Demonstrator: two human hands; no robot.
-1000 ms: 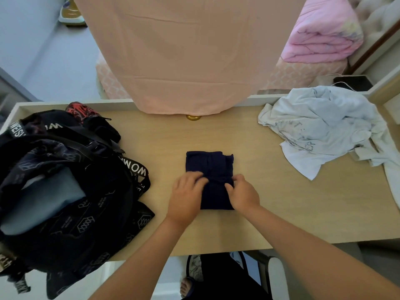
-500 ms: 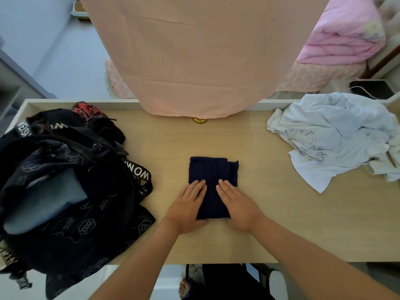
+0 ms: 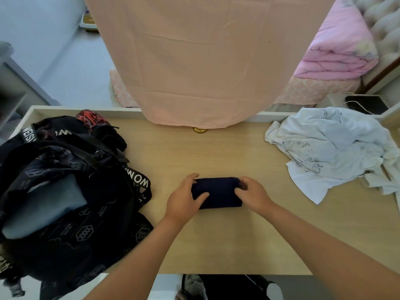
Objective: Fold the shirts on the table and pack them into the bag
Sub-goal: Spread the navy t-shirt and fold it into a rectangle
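On the pale wooden table [image 3: 216,245], at its middle, lay a folded navy cloth shirt [image 3: 217,192], the left hand [image 3: 184,198] curled round one end, the right hand [image 3: 252,194] round the other. Soft and light, it would likely unfold unless pinched at both ends.
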